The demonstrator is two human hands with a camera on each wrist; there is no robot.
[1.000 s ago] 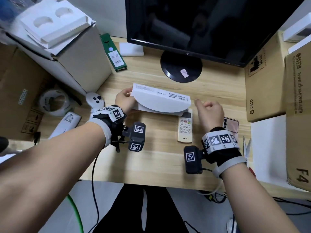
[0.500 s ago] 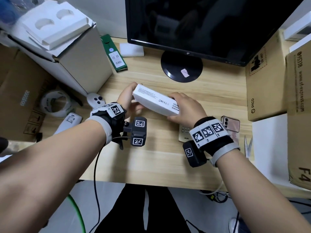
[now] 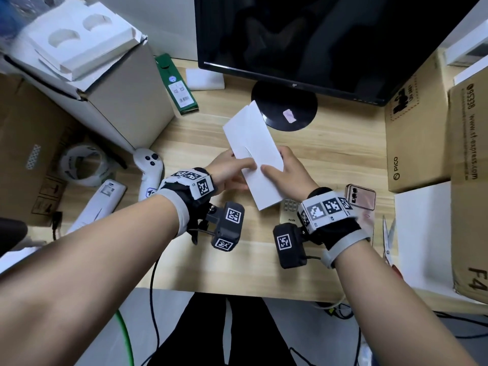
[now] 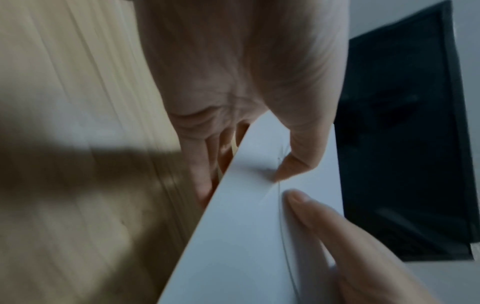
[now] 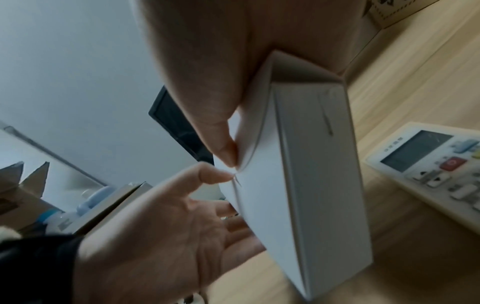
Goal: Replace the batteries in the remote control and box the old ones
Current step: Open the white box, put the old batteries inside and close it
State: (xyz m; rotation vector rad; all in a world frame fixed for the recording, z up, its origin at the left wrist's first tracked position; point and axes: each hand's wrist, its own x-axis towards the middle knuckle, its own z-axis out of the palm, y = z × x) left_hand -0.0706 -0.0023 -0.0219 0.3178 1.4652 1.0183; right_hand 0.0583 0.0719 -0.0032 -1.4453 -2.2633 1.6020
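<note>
A long white box (image 3: 254, 143) is held above the wooden desk (image 3: 343, 154), its far end toward the monitor. My left hand (image 3: 239, 168) grips its left edge, thumb on top and fingers underneath. My right hand (image 3: 274, 168) grips the right edge the same way. In the left wrist view both thumbs press on the box (image 4: 246, 236) beside a thin seam. The right wrist view shows the box (image 5: 311, 185) pinched by my right thumb (image 5: 221, 144). The white remote control (image 3: 289, 210) lies face up on the desk under my right wrist, also seen as the remote control (image 5: 436, 170). No batteries are visible.
A black monitor (image 3: 317, 35) on a round stand (image 3: 284, 107) fills the back. A pink phone (image 3: 360, 196) and scissors (image 3: 386, 241) lie at right near cardboard boxes (image 3: 414, 122). At left are a white controller (image 3: 149, 165), a tape roll (image 3: 81, 165), a green box (image 3: 175, 84) and another white remote (image 3: 97, 204).
The white box has risen from the desk and turned from crosswise to pointing away from me. My right hand, free a second ago, now holds it together with the left.
</note>
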